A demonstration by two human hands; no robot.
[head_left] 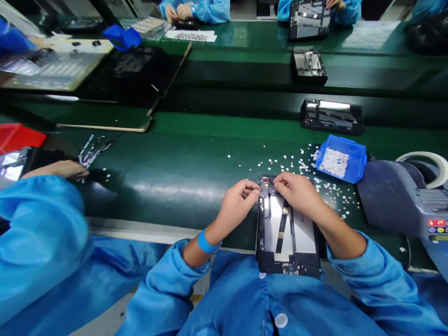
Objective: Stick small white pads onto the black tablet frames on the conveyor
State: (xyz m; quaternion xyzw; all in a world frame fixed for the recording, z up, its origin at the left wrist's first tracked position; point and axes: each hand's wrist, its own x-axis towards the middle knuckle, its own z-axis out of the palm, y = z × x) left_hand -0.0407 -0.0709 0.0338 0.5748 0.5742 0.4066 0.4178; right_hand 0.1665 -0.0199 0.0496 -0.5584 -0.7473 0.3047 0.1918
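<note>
An opened black device frame (304, 263) with pale panels and a dark strip inside lies at the table's front edge, its near end against my blue coat. My left hand (240, 200) is at its upper left corner, thumb and fingertips pinched together; what they hold, if anything, is too small to tell. Over the top edge, right of a small red part, my right hand (296, 191) has its fingers closed on the frame's top, and the fingertips hide what is between them. Small white pieces (271, 162) lie scattered beyond the frame.
A blue bin (356, 161) of white pieces stands at the right, beside a grey machine (392, 196) and a tape roll (443, 168). Further devices (332, 116) sit beyond. At the left, a co-worker's hand (65, 169) is near loose strips (91, 153) and a red bin (19, 137).
</note>
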